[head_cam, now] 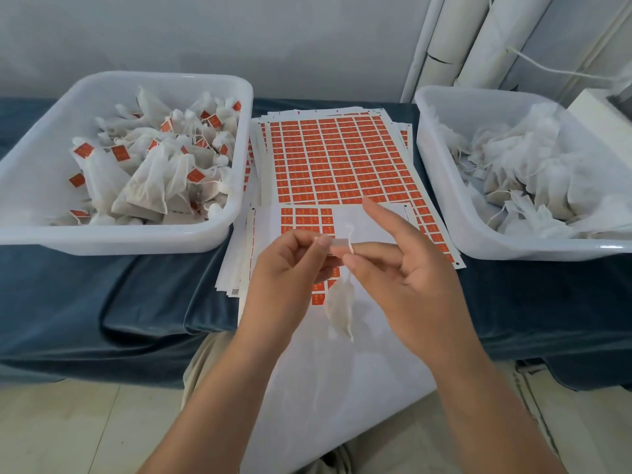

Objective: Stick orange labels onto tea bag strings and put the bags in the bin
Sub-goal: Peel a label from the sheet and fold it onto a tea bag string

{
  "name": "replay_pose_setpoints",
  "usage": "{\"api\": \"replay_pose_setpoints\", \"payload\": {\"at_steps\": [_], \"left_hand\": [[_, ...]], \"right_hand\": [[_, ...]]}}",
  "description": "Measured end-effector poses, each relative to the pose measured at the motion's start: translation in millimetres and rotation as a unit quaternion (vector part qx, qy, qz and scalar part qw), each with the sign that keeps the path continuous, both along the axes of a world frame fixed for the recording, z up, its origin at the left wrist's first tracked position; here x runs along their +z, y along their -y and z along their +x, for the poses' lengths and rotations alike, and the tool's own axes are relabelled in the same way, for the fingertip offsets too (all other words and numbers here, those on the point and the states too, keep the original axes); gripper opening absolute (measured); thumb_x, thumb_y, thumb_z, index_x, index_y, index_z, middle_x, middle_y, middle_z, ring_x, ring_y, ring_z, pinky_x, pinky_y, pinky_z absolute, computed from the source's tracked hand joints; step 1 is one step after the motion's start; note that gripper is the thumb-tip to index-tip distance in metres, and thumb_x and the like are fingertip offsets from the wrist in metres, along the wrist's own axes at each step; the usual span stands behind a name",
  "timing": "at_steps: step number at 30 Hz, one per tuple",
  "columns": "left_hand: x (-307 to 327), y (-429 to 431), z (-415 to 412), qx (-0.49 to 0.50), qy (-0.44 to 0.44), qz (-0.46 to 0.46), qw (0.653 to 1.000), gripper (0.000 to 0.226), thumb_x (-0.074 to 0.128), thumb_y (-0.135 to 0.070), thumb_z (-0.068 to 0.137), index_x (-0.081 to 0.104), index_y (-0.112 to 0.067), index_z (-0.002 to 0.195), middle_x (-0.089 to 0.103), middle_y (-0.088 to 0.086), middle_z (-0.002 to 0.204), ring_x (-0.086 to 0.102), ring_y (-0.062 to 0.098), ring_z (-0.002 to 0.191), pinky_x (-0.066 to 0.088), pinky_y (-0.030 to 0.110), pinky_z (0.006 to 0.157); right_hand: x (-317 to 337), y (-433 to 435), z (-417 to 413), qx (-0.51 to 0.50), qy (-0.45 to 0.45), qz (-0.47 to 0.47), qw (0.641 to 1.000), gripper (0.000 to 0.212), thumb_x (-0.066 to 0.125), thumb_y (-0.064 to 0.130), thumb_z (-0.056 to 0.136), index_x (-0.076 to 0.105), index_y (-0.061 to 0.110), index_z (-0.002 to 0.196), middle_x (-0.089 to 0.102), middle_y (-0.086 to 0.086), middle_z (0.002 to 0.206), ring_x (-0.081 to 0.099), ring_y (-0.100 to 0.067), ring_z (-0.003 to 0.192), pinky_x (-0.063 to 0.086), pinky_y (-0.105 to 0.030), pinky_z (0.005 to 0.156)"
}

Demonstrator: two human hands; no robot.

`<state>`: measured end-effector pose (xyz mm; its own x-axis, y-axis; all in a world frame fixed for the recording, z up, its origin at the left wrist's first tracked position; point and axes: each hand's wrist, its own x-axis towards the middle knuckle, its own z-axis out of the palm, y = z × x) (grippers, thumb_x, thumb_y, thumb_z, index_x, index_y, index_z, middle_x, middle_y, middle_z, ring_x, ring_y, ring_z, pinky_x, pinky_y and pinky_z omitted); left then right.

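My left hand [290, 258] pinches a small label [337, 242], seen from its pale back, above the sticker sheets. My right hand [407, 265] pinches the string [349, 239] of a white tea bag [340, 309] against that label; its index finger points up. The bag hangs below both hands. A sheet of orange labels [338, 159] lies in the middle of the table. The left bin [123, 234] holds several tea bags with orange labels. The right bin [455, 213] holds several unlabelled tea bags.
A partly used label sheet [307, 217] lies nearest me on the stack of sheets. A dark blue cloth [102, 302] covers the table. White backing paper [342, 388] hangs over the table's front edge onto my lap. White pipes [458, 35] stand at the back right.
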<state>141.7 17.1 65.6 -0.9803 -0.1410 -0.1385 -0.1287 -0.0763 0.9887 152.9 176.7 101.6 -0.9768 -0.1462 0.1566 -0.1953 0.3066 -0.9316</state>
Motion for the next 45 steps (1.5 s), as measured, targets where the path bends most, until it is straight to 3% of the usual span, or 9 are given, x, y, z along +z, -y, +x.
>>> {"api": "replay_pose_setpoints", "payload": {"at_steps": [7, 11, 14, 20, 29, 33, 37, 41, 45], "left_hand": [[2, 2, -1, -0.089, -0.009, 0.018, 0.996, 0.021, 0.058, -0.027, 0.110, 0.065, -0.007, 0.107, 0.082, 0.003, 0.098, 0.080, 0.021, 0.093, 0.064, 0.030, 0.084], [4, 4, -1, -0.096, -0.023, -0.005, 0.995, 0.018, 0.057, -0.025, 0.109, 0.066, -0.010, 0.103, 0.082, 0.001, 0.097, 0.080, 0.021, 0.093, 0.064, 0.036, 0.091], [5, 1, -1, -0.096, -0.030, -0.032, 0.994, 0.020, 0.056, -0.029, 0.109, 0.067, -0.012, 0.104, 0.081, -0.001, 0.100, 0.079, 0.019, 0.097, 0.062, 0.043, 0.097], [3, -8, 2, -0.056, -0.042, -0.014, 0.997, 0.023, 0.055, -0.030, 0.110, 0.067, -0.011, 0.108, 0.081, -0.002, 0.106, 0.078, 0.017, 0.106, 0.055, 0.051, 0.106], [-6, -20, 1, -0.039, -0.049, 0.028, 0.998, 0.022, 0.054, -0.031, 0.111, 0.068, -0.013, 0.108, 0.081, -0.002, 0.105, 0.079, 0.014, 0.101, 0.062, 0.031, 0.096], [-5, -21, 3, -0.068, -0.062, 0.034, 0.995, 0.018, 0.056, -0.030, 0.110, 0.067, -0.020, 0.100, 0.081, 0.000, 0.102, 0.079, 0.017, 0.101, 0.059, 0.022, 0.089], [-5, -21, 5, -0.092, -0.071, 0.010, 0.993, 0.020, 0.056, -0.034, 0.108, 0.066, -0.018, 0.103, 0.080, -0.001, 0.104, 0.078, 0.019, 0.102, 0.058, 0.032, 0.090], [-2, -21, 8, -0.111, -0.072, 0.001, 0.991, 0.018, 0.056, -0.034, 0.109, 0.066, -0.022, 0.100, 0.079, -0.003, 0.101, 0.077, 0.018, 0.099, 0.056, 0.024, 0.083], [-1, -20, 11, -0.123, -0.077, 0.002, 0.989, 0.018, 0.058, -0.034, 0.107, 0.068, -0.020, 0.103, 0.079, -0.007, 0.101, 0.076, 0.016, 0.099, 0.057, 0.023, 0.088]], "right_hand": [[1, -2, -9, -0.032, -0.054, 0.041, 0.997, 0.042, 0.069, 0.038, 0.099, 0.054, 0.054, 0.135, 0.074, 0.029, 0.107, 0.065, 0.005, 0.115, 0.041, 0.001, 0.092], [3, -3, -15, -0.041, -0.029, 0.040, 0.998, 0.037, 0.067, 0.044, 0.100, 0.053, 0.059, 0.131, 0.072, 0.034, 0.108, 0.064, 0.009, 0.114, 0.049, -0.004, 0.082], [0, -3, -18, -0.033, -0.010, 0.022, 0.999, 0.035, 0.066, 0.048, 0.098, 0.058, 0.054, 0.131, 0.074, 0.032, 0.109, 0.065, 0.010, 0.113, 0.048, -0.013, 0.089], [-1, -3, -18, -0.031, 0.031, -0.053, 0.998, 0.043, 0.072, 0.046, 0.094, 0.065, 0.040, 0.136, 0.077, 0.024, 0.111, 0.067, 0.009, 0.111, 0.044, 0.002, 0.081], [-4, -6, -18, -0.014, 0.042, -0.060, 0.997, 0.045, 0.071, 0.041, 0.096, 0.063, 0.035, 0.140, 0.077, 0.018, 0.114, 0.067, 0.004, 0.116, 0.047, -0.002, 0.088], [-3, -6, -20, -0.017, 0.038, -0.067, 0.997, 0.044, 0.071, 0.045, 0.095, 0.064, 0.037, 0.137, 0.077, 0.022, 0.112, 0.068, 0.003, 0.115, 0.057, -0.019, 0.094], [-2, -5, -21, -0.021, 0.036, -0.083, 0.996, 0.043, 0.071, 0.044, 0.094, 0.066, 0.035, 0.136, 0.078, 0.020, 0.108, 0.070, 0.004, 0.110, 0.054, -0.008, 0.082], [-6, -5, -23, -0.028, 0.040, -0.077, 0.996, 0.035, 0.069, 0.034, 0.099, 0.067, 0.033, 0.134, 0.079, 0.020, 0.102, 0.069, 0.008, 0.107, 0.049, -0.001, 0.076], [-8, -8, -24, -0.047, 0.046, -0.069, 0.995, 0.027, 0.067, 0.039, 0.099, 0.067, 0.044, 0.125, 0.078, 0.024, 0.106, 0.068, 0.005, 0.112, 0.053, -0.029, 0.096]]}}
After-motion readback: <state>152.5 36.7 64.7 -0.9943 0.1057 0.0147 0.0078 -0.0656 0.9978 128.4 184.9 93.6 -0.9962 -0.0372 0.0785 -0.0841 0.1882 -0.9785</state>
